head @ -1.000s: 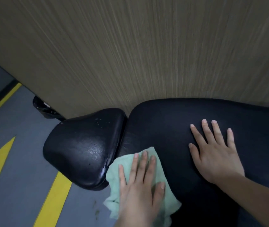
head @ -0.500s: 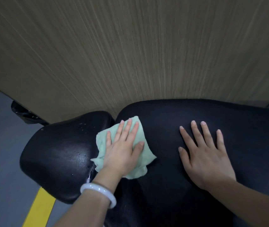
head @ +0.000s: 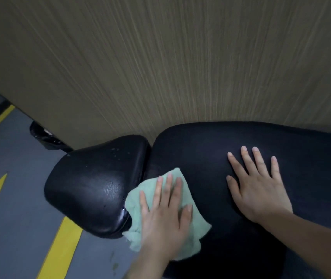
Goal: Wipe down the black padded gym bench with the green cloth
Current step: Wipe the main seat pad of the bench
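Mid-wipe: left hand (head: 165,215), fingers straight and slightly spread, presses green cloth (head: 190,234) flat on bench (head: 211,158), at its near edge beside seat pad (head: 92,184). Right hand (head: 259,186) splayed flat further along (bracing, likely). Next: sweep toward droplet-speckled seat pad.

I can read no text, label, brand or number anywhere; the only markings I see are plain yellow painted floor stripes (head: 59,250) on the grey floor, without lettering.
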